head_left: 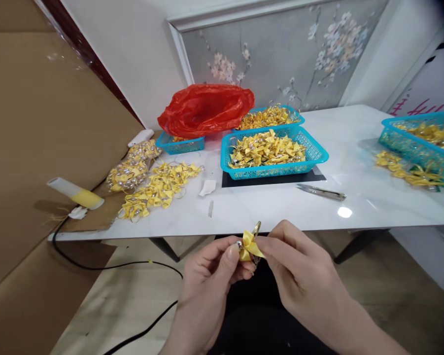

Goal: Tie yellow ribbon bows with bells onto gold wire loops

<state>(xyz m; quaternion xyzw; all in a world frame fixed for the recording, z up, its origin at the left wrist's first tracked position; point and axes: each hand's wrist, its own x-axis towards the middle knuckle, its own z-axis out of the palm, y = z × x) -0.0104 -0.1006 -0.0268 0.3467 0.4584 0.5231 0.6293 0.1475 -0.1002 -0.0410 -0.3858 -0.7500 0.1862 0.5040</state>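
Just in front of the table's near edge, a yellow ribbon bow [248, 245] with a silver bell and a thin gold-coloured band is between my two hands. My left hand [216, 268] pinches the bell side between thumb and fingers. On the other side, my right hand [295, 264] closes its fingertips on a ribbon end of the bow. Part of the band is hidden behind the fingers. Nearest on the table, a pair of thread snips [321, 192] lies beyond my right hand.
Blue baskets hold yellow bows, one at the centre [275, 171] and another at the right [421, 140]. A red plastic bag [207, 111] rests at the back. Loose yellow bows [162, 185] are heaped at the left, near a yellow-and-white tube [76, 193]. A black cable [133, 264] runs below.
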